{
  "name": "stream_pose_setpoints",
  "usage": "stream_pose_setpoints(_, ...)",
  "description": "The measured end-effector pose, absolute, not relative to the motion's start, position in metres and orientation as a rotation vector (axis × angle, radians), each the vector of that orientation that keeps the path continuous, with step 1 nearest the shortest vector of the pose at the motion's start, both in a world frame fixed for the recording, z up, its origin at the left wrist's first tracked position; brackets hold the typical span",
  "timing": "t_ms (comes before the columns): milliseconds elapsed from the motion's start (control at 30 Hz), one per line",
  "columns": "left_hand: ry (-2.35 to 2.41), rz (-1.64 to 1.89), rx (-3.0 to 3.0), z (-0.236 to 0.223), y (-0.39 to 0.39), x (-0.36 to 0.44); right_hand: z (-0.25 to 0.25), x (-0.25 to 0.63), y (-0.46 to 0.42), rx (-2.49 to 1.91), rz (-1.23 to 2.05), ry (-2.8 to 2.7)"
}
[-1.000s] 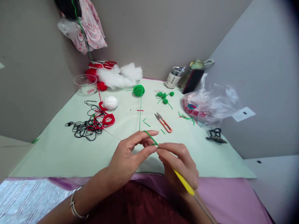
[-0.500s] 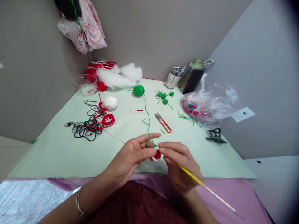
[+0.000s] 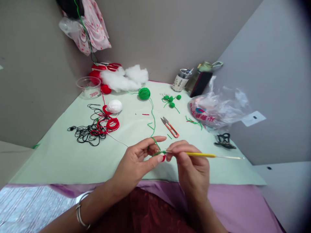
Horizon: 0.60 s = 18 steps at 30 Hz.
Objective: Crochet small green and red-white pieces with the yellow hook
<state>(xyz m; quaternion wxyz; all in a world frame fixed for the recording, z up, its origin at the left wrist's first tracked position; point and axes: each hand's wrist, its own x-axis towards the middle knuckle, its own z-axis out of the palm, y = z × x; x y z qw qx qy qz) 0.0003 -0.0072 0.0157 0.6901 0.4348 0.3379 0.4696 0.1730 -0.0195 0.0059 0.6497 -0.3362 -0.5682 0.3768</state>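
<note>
Between thumb and fingers, my left hand (image 3: 137, 158) pinches a small crocheted piece (image 3: 163, 158) in red and white with green stitches on its top edge. Green yarn (image 3: 153, 111) runs over the left index finger and back to a green yarn ball (image 3: 144, 93). My right hand (image 3: 191, 165) is closed round a crochet hook (image 3: 200, 154) with a yellow grip, held almost level. Its thin tip reaches left into the green stitches. Part of the crocheted piece is hidden behind the fingers.
Orange thread snips (image 3: 171, 127) lie beyond my hands. Tangled black cord (image 3: 87, 134), red yarn (image 3: 112, 124) and a white yarn ball (image 3: 114, 106) are at left. White stuffing (image 3: 123, 79) sits at the back; small green balls (image 3: 171, 105) and a plastic bag (image 3: 216, 108) are at right.
The crochet hook has swung from a downward slant to nearly level, with its tip now showing at the green stitches. The crocheted piece has tilted, so less of its red face shows.
</note>
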Motion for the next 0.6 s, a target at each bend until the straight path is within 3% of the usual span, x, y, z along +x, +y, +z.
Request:
stream_pose_setpoints(200,0.704,1.074,0.842,0.009,-0.006,0.006,0.0,0.163,-0.024,-0.883,0.609,-1.427)
stream_pose_setpoints(400,0.625,0.986,0.541,0.009,-0.006,0.012,-0.01,0.161,-0.029,-0.948,0.083,-1.649)
stream_pose_setpoints(600,0.659,1.026,0.516,0.011,-0.002,0.007,0.001,0.168,-0.022,-0.87,0.632,-1.282)
